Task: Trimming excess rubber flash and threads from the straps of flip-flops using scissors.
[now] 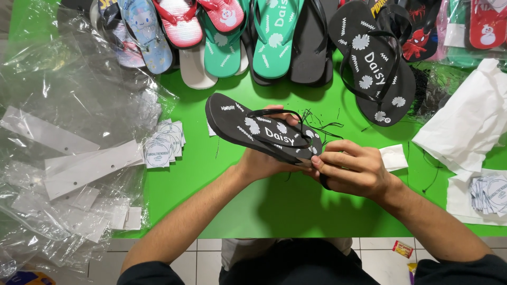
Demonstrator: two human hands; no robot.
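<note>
A black flip-flop [240, 122] with white flower prints is held above the green table [296, 211], toe end pointing up left. My left hand [261, 163] supports it from underneath, mostly hidden by the sole. My right hand [351, 169] pinches its heel end and the black strap there. Its matching black flip-flop [372, 60] lies on the table up right. Thin black threads [327, 126] stick out beside the held shoe.
A row of flip-flops lines the far edge: teal [274, 37], red [182, 21], light blue [145, 34]. Clear plastic bags [68, 137] with white card strips pile on the left. Round white labels [163, 145] sit beside them; white paper [467, 126] lies right.
</note>
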